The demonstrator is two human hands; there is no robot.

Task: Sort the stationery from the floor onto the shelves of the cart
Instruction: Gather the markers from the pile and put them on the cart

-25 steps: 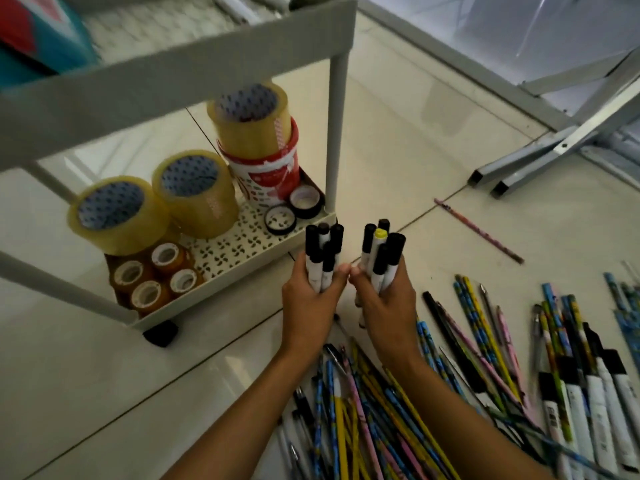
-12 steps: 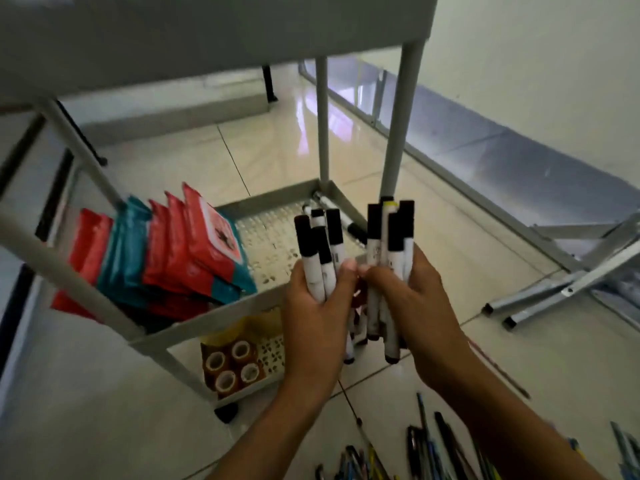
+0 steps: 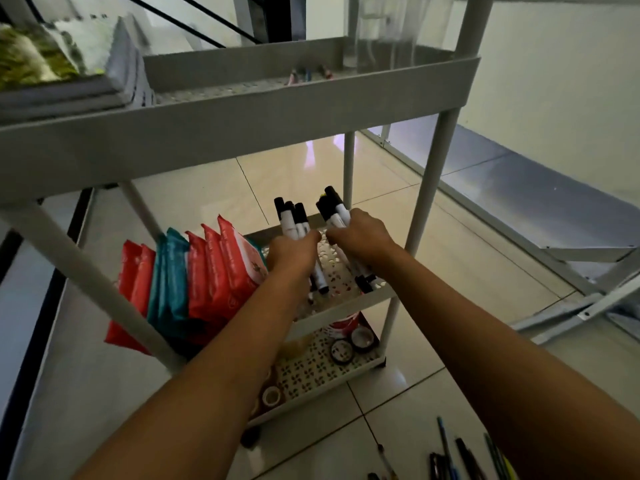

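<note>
Two bundles of black-capped white markers, both over the cart's middle shelf (image 3: 377, 296). Your left hand (image 3: 292, 252) grips the left marker bundle (image 3: 294, 223), fingers curled round it; your right hand (image 3: 360, 233) grips the right marker bundle (image 3: 337, 211), tips possibly touching the shelf. Red and teal packets (image 3: 194, 271) stand just left. Tape rolls (image 3: 351, 344) lie on the bottom shelf; pens (image 3: 446, 455) lie on the floor.

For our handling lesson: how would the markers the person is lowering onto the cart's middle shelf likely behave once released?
The markers look round-barrelled, so they would probably roll apart, though the middle shelf has a raised rim that should stop them. Each hand, left and right, holds several at once, so they seem light and stiff.
</note>
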